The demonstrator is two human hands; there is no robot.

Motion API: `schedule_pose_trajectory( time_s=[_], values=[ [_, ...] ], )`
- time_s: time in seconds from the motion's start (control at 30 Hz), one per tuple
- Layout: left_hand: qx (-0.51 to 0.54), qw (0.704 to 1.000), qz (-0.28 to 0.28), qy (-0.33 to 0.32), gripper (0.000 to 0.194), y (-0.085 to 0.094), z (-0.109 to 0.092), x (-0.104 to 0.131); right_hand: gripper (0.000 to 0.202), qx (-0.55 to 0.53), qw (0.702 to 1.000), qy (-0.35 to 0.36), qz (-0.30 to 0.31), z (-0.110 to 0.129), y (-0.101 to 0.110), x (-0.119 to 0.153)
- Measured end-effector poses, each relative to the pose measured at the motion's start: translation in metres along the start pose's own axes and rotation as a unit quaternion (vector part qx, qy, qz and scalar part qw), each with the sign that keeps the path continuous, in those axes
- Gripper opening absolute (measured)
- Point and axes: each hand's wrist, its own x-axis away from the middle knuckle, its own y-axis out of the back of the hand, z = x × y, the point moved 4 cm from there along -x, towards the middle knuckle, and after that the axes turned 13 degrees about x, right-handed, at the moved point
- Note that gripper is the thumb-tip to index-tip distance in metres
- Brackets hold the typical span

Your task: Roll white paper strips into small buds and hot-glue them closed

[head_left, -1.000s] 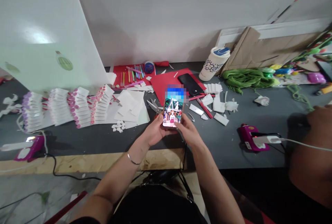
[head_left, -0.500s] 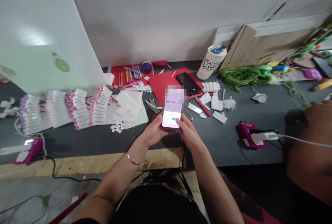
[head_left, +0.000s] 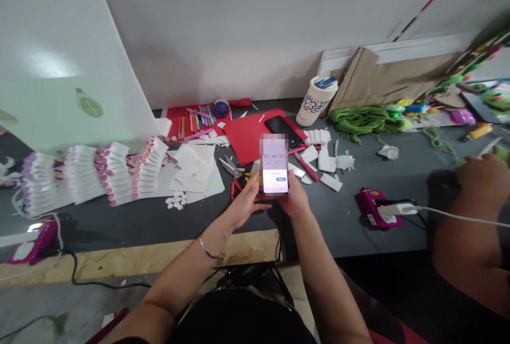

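Note:
A lit phone (head_left: 274, 168) is held upright over the dark table, its screen showing a timer. My right hand (head_left: 297, 195) grips its right side and lower corner. At the phone's left edge is my left hand (head_left: 245, 203), its fingers touching the lower left side, some of them stretched beneath. Scissors (head_left: 231, 166) and red-handled pliers (head_left: 236, 189) lie just left of the phone. Behind it are a red sheet (head_left: 243, 134) and a black phone (head_left: 281, 127). White scraps (head_left: 326, 161) and a red cutter (head_left: 306, 166) lie to the right.
Rows of white packets (head_left: 115, 174) fan out at left beside white pebbles (head_left: 176, 200). A tumbler (head_left: 316, 101), green yarn (head_left: 366, 122) and a magenta power adapter (head_left: 378, 208) are at right. Another person's hand (head_left: 484, 179) is at the far right.
The phone has shifted right relative to the table. My left fingers have loosened and spread, and my right thumb has left the screen for its edge. The other person's hand shows more.

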Motion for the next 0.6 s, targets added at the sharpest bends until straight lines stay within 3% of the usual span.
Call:
schedule_pose_trajectory(
  time_s=[0.13, 0.33, 0.5, 0.6],
  values=[
    [-0.13, 0.986, -0.05, -0.094, 0.084, 0.017, 0.004, 0.015, 0.043, 0.0, 1.0, 0.028, 0.003, 0.026, 0.03, -0.014],
    [-0.299, 0.933, -0.087, -0.179, 0.056, 0.049, 0.009, 0.057, 0.049, 0.048, 0.999, 0.015, -0.018, 0.055, 0.077, -0.04],
    [-0.425, 0.868, -0.109, -0.231, 0.042, 0.068, 0.002, 0.087, 0.058, 0.04, 0.998, 0.0, -0.046, 0.059, 0.085, -0.053],
    [-0.513, 0.814, -0.097, -0.255, 0.038, 0.076, -0.003, 0.102, 0.057, 0.023, 0.999, 0.01, -0.039, 0.061, 0.082, -0.055]
  ],
)
